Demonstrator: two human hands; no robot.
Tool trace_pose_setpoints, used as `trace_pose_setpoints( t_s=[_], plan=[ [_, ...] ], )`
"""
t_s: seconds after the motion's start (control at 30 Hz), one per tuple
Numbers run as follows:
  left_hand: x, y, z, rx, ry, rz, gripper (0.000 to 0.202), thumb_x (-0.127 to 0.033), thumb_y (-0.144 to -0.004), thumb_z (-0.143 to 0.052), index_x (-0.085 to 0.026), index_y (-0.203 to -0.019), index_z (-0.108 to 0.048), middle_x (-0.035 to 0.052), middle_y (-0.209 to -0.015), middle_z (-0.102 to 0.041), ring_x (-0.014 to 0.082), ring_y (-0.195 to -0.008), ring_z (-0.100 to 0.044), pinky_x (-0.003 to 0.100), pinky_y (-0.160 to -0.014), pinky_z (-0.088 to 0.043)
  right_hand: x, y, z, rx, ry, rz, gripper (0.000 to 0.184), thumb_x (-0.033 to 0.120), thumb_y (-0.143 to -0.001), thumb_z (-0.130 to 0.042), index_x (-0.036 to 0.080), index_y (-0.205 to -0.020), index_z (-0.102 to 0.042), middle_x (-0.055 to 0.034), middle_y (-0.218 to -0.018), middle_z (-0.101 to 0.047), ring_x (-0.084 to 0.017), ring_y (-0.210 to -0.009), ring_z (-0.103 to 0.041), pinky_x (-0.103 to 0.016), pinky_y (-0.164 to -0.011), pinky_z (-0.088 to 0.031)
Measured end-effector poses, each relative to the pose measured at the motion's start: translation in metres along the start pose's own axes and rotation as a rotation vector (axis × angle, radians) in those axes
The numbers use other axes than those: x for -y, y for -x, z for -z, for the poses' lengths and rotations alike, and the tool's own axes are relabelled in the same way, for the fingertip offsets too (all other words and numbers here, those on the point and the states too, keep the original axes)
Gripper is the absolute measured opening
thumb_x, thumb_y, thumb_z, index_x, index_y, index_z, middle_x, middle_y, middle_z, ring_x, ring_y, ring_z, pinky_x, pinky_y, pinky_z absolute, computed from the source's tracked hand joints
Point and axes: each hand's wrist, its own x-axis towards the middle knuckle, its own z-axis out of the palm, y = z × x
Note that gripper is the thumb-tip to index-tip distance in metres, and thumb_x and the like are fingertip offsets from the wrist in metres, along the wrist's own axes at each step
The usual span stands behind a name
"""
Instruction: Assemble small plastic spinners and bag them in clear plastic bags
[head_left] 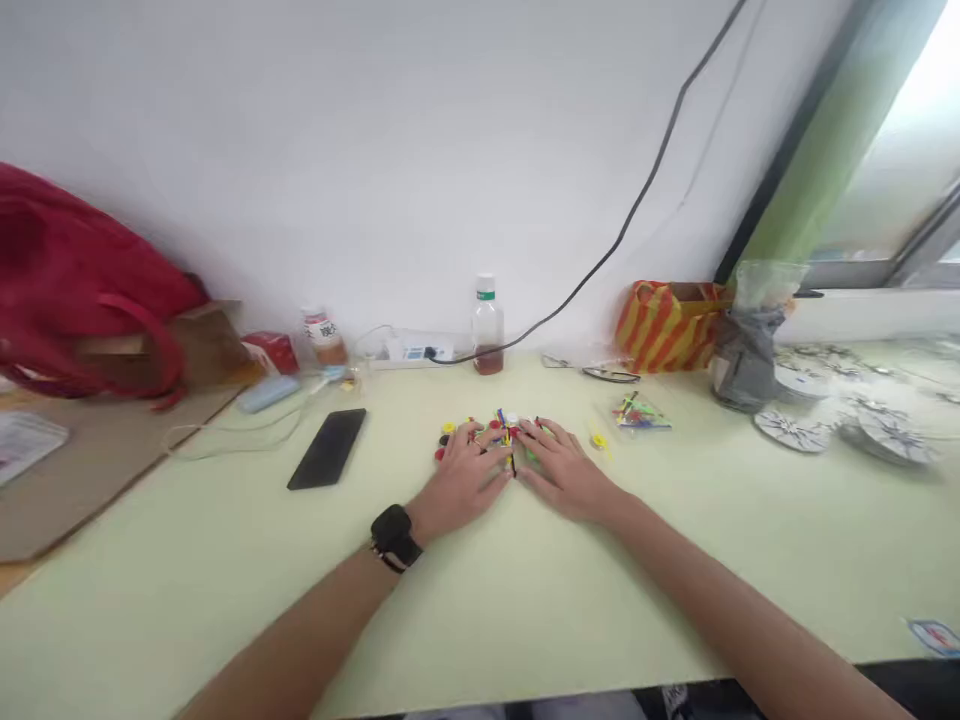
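My left hand (463, 482), with a black watch on its wrist, and my right hand (564, 468) rest side by side on the pale green table (480, 600). Their fingers are curled over a small pile of colourful plastic pieces (501, 432): red, yellow, blue and green bits and thin sticks. The fingertips touch the pile, and what each finger pinches is too small to make out. A lone yellow piece (598, 440) lies just right of my right hand. A clear packet of more colourful sticks (639, 413) lies further right.
A black phone (328, 448) lies left of the hands. Along the wall stand a power strip (414, 350), a bottle (487, 326), a jar (324, 336), glasses (610, 374) and a striped bag (667, 325). Red bag (75, 280) and cardboard sit left; round discs (840, 415) right.
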Motion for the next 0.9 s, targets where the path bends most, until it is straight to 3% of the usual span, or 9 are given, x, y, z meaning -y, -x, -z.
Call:
trace_pose_setpoints(
  t_s=[0.13, 0.3, 0.4, 0.5, 0.63, 0.77, 0.9],
  plan=[
    [0.001, -0.003, -0.001, 0.016, 0.034, -0.030, 0.031, -0.025, -0.103, -0.055, -0.028, -0.131, -0.068, 0.0054, -0.143, -0.063, 0.0314, -0.141, -0.040, 0.059, -0.121, -0.034, -0.002, 0.000, 0.000, -0.035, -0.001, -0.004, 0.056, 0.046, -0.105, -0.045, 0.020, -0.155, -0.047, -0.0096, -0.165, -0.042, -0.034, -0.154, -0.029, -0.054, -0.122, -0.034],
    [0.003, -0.006, -0.001, 0.012, 0.059, -0.039, 0.028, -0.025, -0.103, -0.055, -0.027, -0.127, -0.070, 0.0072, -0.129, -0.069, 0.0299, -0.133, -0.049, 0.058, -0.119, -0.037, -0.002, -0.003, 0.001, -0.063, 0.036, 0.030, 0.056, 0.045, -0.106, -0.045, 0.023, -0.157, -0.044, -0.0102, -0.163, -0.045, -0.034, -0.151, -0.034, -0.054, -0.119, -0.037],
    [0.003, -0.006, -0.001, -0.024, 0.057, -0.021, 0.027, -0.024, -0.102, -0.057, -0.027, -0.124, -0.071, 0.0071, -0.123, -0.070, 0.0296, -0.129, -0.051, 0.057, -0.117, -0.039, -0.003, -0.005, 0.004, -0.087, 0.088, 0.045, 0.048, 0.041, -0.106, -0.046, 0.024, -0.149, -0.054, -0.0105, -0.159, -0.049, -0.035, -0.148, -0.039, -0.055, -0.116, -0.039],
    [0.002, -0.007, -0.001, -0.012, 0.069, -0.021, 0.030, -0.027, -0.101, -0.059, -0.026, -0.129, -0.069, 0.0070, -0.129, -0.069, 0.0313, -0.133, -0.048, 0.057, -0.117, -0.039, -0.007, -0.012, 0.007, -0.111, 0.086, 0.021, 0.045, 0.038, -0.107, -0.043, 0.022, -0.146, -0.057, -0.0114, -0.157, -0.052, -0.034, -0.147, -0.041, -0.054, -0.115, -0.041],
    [-0.003, -0.008, 0.003, 0.064, 0.089, -0.061, 0.032, -0.030, -0.101, -0.059, -0.026, -0.132, -0.067, 0.0050, -0.136, -0.068, 0.0332, -0.141, -0.043, 0.058, -0.119, -0.036, -0.013, -0.029, 0.007, -0.052, -0.016, 0.035, 0.049, 0.036, -0.110, -0.034, 0.023, -0.155, -0.048, -0.0073, -0.161, -0.048, -0.030, -0.152, -0.035, -0.051, -0.119, -0.038],
    [-0.005, -0.008, 0.005, 0.093, 0.090, -0.056, 0.033, -0.034, -0.103, -0.057, -0.027, -0.134, -0.067, 0.0044, -0.136, -0.069, 0.0338, -0.140, -0.044, 0.060, -0.119, -0.036, -0.017, -0.040, 0.005, 0.016, -0.050, 0.061, 0.046, 0.035, -0.109, -0.036, 0.025, -0.150, -0.056, -0.0063, -0.158, -0.053, -0.031, -0.154, -0.034, -0.054, -0.120, -0.037],
    [-0.004, -0.008, 0.004, 0.089, 0.069, -0.050, 0.033, -0.034, -0.103, -0.056, -0.026, -0.132, -0.068, 0.0050, -0.136, -0.069, 0.0341, -0.140, -0.044, 0.060, -0.119, -0.035, -0.021, -0.037, 0.005, -0.001, -0.045, 0.065, 0.039, 0.032, -0.107, -0.042, 0.024, -0.138, -0.065, -0.0061, -0.154, -0.057, -0.033, -0.150, -0.041, -0.056, -0.118, -0.041]
  ],
)
